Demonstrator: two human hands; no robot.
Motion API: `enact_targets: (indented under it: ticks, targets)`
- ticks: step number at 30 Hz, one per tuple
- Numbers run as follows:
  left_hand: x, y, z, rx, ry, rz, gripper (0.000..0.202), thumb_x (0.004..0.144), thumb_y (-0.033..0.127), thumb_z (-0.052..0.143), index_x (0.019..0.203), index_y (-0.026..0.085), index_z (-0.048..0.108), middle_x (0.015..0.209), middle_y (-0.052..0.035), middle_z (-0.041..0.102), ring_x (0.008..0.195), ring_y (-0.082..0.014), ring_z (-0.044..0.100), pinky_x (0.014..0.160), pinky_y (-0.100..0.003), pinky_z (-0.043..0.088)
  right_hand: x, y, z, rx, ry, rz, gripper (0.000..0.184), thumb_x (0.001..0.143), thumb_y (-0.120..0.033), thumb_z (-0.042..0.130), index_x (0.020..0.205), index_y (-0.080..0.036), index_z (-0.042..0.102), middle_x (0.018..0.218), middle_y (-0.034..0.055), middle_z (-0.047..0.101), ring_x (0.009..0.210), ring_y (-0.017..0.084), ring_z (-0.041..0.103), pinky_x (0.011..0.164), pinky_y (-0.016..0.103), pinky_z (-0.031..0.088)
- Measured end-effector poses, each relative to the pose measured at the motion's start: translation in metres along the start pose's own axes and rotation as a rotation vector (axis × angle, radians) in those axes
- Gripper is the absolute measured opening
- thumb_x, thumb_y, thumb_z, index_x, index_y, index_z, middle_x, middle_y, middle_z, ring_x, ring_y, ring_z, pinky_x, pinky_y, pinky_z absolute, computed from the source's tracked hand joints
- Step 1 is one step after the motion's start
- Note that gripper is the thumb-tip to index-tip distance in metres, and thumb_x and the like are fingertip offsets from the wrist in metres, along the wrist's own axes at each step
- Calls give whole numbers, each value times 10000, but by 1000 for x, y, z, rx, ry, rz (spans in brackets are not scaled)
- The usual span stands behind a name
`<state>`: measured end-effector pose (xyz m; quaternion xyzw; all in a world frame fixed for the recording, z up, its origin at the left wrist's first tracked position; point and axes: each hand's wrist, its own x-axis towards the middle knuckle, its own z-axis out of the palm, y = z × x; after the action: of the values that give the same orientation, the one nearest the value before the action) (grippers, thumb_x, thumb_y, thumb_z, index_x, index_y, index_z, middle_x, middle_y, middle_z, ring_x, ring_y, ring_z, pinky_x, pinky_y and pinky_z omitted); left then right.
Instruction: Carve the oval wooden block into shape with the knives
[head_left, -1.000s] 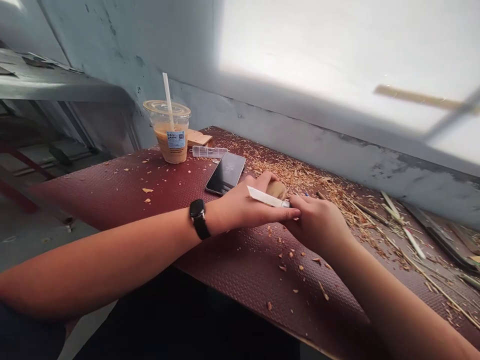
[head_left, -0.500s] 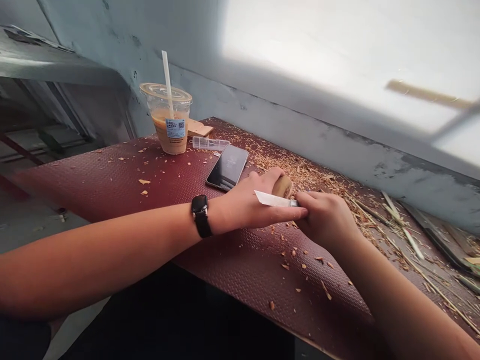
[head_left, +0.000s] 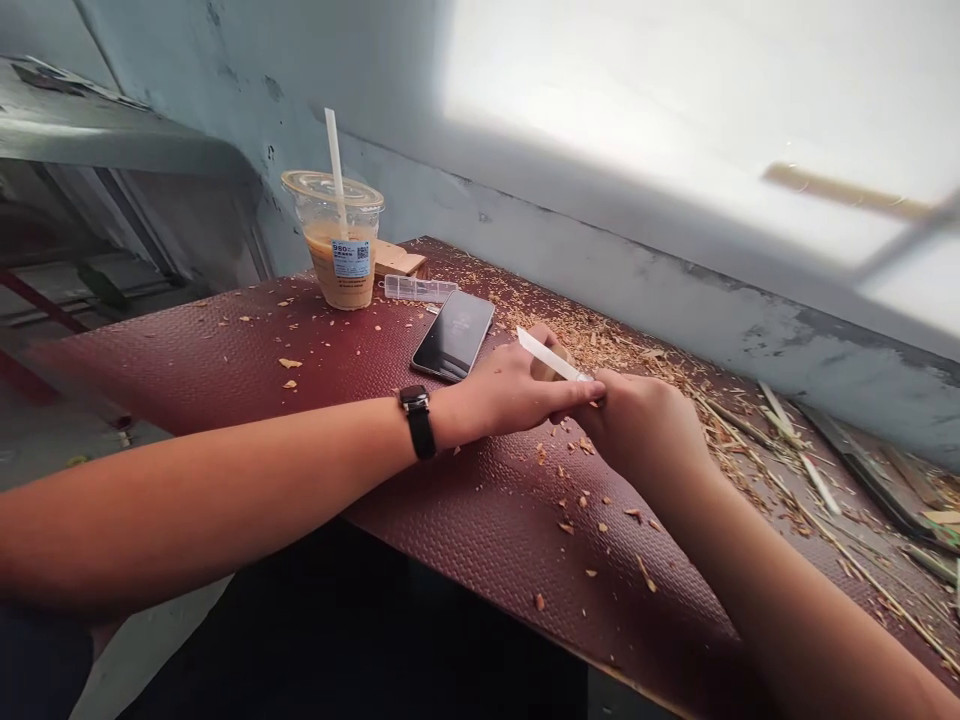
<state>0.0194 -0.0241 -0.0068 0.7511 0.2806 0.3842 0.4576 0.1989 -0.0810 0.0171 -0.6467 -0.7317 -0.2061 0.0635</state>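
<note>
My left hand (head_left: 506,392), with a black watch (head_left: 418,420) on its wrist, is wrapped around a small rounded wooden piece (head_left: 541,369). Most of that piece is hidden by my fingers and the blade. My right hand (head_left: 649,420) is closed on the handle of a knife (head_left: 553,354); the handle lies inside my fist. The pale angled blade points up and to the left, across the wooden piece. My left thumb reaches to the base of the blade beside my right hand.
A phone (head_left: 454,336) lies just beyond my left hand. Behind it stand a plastic cup (head_left: 341,245) with a straw, a clear case (head_left: 420,289) and a wooden block (head_left: 400,259). Wood shavings (head_left: 600,340) cover the table (head_left: 420,520) along the wall; thin strips (head_left: 821,485) lie at right.
The knife blade has tilted, its tip rising from near level to point up and left over the wooden piece. Both hands have shifted slightly upward.
</note>
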Motion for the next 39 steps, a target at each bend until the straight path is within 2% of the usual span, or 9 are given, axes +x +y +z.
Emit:
enact_targets:
  ticks: [4,10,16,19,22,26,30,35,39]
  targets:
    - [3,-1,-9,106,5,15,555,780,615,765,1093,193,585,874,-60,685,810,-208,629,719,-337,517,1,8,7,146,-8,-3,395,935,-549,507,718,-219,489,647,31,559,579,146,402,583,307,209]
    - [-3,12,-25,312,-58,93,928,704,694,794,1454,217,524,1311,-152,634,1209,-348,593,1020,-496,487,-4,27,19,685,-127,-6,546,861,-702,603,660,-223,436,584,-30,419,582,117,339,546,291,240]
    - [-18,31,-28,384,-13,160,940,683,698,818,1442,215,544,1329,-135,661,1198,-329,621,1015,-446,491,-11,26,11,1083,-245,7,499,822,-660,735,770,-201,547,676,-31,465,629,109,387,556,269,313]
    - [-25,37,-27,401,2,135,966,652,757,803,1414,216,563,1432,-152,607,1278,-370,586,1039,-461,486,-16,23,8,1236,-269,34,427,854,-596,747,830,-196,601,725,-14,529,649,108,441,580,261,363]
    - [-31,40,-29,402,-3,100,975,642,701,844,1448,242,547,1488,-148,569,1344,-410,540,1089,-492,462,-23,17,5,1425,-299,65,335,866,-513,774,934,-206,658,807,0,589,686,106,500,613,246,419]
    - [-34,37,-36,305,-33,62,919,728,543,857,1535,309,485,1545,-97,539,1415,-422,491,1133,-495,447,-34,10,5,1810,-441,127,227,920,-404,740,1073,-258,658,700,-51,547,527,62,433,488,196,363]
    - [-31,35,-40,75,-76,-81,797,807,504,810,1524,322,514,1481,-75,615,1340,-364,586,1088,-459,508,-38,3,8,2088,-556,78,97,948,-312,697,1001,-249,646,592,-83,431,465,39,336,452,159,317]
    - [-27,37,-38,-181,-97,-202,637,851,565,755,1417,323,592,1361,-76,693,1239,-333,660,1009,-449,551,-36,-3,5,2223,-638,124,141,894,-290,741,972,-210,655,576,-78,417,452,35,338,428,148,310]
    - [-26,39,-38,-311,-130,-293,575,858,440,754,1390,310,579,1321,-90,698,1205,-341,671,956,-460,559,-36,-5,2,2226,-658,140,164,879,-296,752,954,-188,654,557,-74,432,434,38,337,408,151,308]
